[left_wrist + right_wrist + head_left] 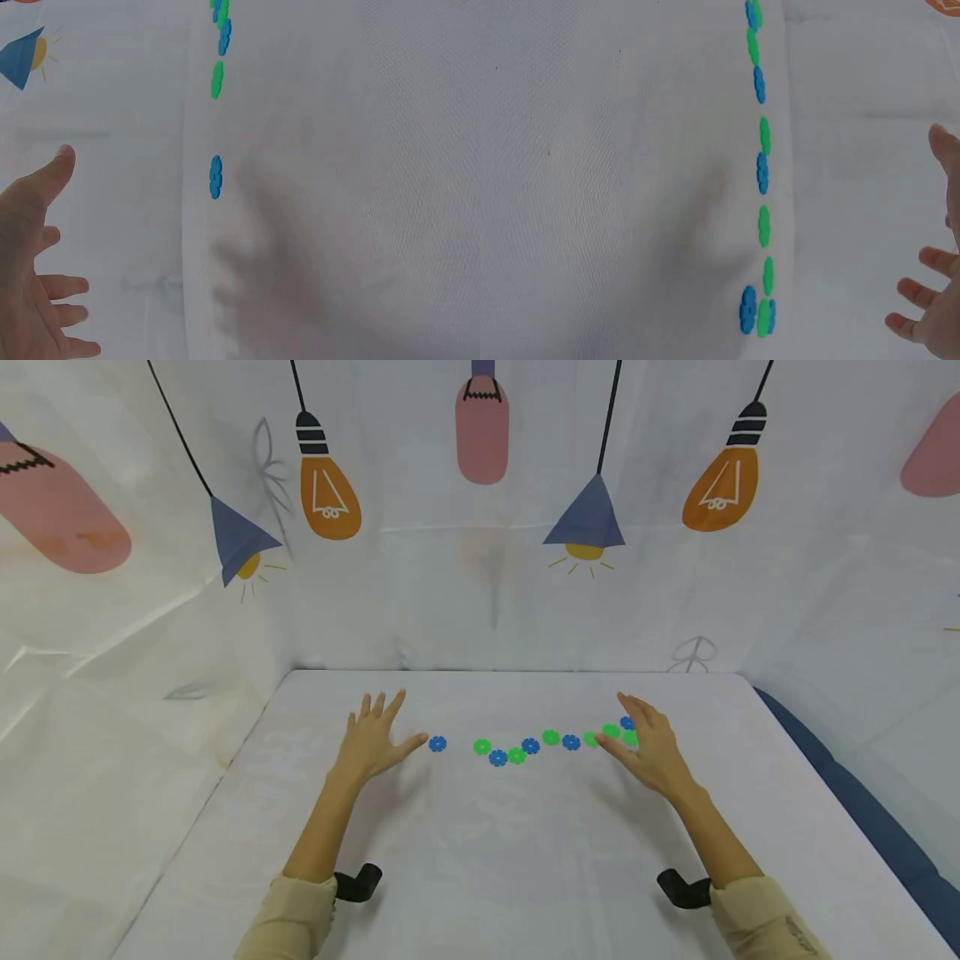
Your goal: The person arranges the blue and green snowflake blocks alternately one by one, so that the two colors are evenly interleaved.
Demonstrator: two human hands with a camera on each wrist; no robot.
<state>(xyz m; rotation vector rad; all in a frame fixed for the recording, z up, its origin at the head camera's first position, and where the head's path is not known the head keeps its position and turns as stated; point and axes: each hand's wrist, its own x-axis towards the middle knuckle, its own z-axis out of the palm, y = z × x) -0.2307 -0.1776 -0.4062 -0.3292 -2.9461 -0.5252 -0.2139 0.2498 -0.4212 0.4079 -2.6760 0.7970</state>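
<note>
Head view: your left hand (pixel 372 739) hovers with fingers spread and holds nothing, just beside the lone blue disc (pixel 437 743); your right hand (pixel 651 745), also spread and empty, is at the right end of the row of blue and green discs (pixel 551 737) on the white table (pixel 480 860).
Left wrist view: spread fingers (pixel 54 171) near the blue disc (pixel 215 177), not touching.
Right wrist view: fingertips (pixel 915 291) apart from the clustered discs (pixel 757 310).

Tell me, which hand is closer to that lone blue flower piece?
Left. The left hand has its thumb just beside the lone blue piece; the right hand is far across, past the whole row.
</note>
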